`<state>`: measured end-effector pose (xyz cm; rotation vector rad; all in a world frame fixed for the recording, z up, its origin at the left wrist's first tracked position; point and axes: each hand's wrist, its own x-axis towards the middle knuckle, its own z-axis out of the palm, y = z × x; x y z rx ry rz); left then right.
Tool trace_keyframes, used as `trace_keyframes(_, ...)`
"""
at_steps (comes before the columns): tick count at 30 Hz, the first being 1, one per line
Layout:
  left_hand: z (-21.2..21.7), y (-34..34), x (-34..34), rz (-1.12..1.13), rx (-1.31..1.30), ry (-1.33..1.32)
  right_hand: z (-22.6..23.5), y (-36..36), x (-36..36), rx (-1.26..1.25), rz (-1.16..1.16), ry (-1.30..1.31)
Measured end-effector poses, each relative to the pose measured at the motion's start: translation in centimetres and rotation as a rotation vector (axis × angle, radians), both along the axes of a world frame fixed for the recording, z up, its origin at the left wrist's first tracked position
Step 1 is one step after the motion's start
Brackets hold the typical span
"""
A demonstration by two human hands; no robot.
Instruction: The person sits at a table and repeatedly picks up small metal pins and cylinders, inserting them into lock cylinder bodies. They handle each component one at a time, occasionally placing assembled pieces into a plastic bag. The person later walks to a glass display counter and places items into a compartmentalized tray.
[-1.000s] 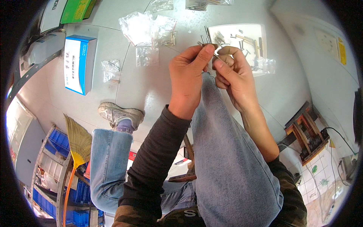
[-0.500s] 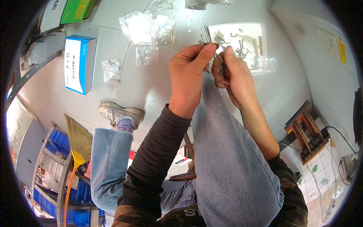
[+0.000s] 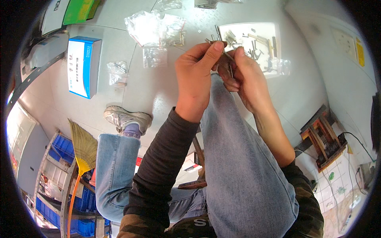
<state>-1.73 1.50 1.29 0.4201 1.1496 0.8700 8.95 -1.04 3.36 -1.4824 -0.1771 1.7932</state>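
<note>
Left hand (image 3: 197,77) pinches a slim metal pin (image 3: 228,56) between thumb and finger, while the right hand (image 3: 251,77) curls around a second pin (image 3: 231,70), both pins well to the right of one blue-and-white box (image 3: 81,67). Grey floor (image 3: 158,89) carries that box, with one small clear bag (image 3: 116,70) near its right side, one shoe (image 3: 122,117) and one broom (image 3: 84,144) below it in view, one green box (image 3: 81,11) above, and, far to its right, one white sheet (image 3: 240,28) bearing loose metal pieces (image 3: 274,47), too crowded to count

The grey floor (image 3: 158,89) carries clear bags (image 3: 147,29), a box (image 3: 81,67), a white sheet (image 3: 266,28).
</note>
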Motion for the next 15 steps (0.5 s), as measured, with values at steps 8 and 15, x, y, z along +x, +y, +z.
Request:
trace_keyframes(8,-0.05,0.08,-0.48,-0.049,-0.004,0.0,-0.04,-0.32,0.03,0.084,0.021,-0.063)
trace_keyframes(15,0.26,-0.01,-0.22,-0.028,-0.056,0.065,-0.63,-0.73,-0.09,0.155,-0.027,-0.127)
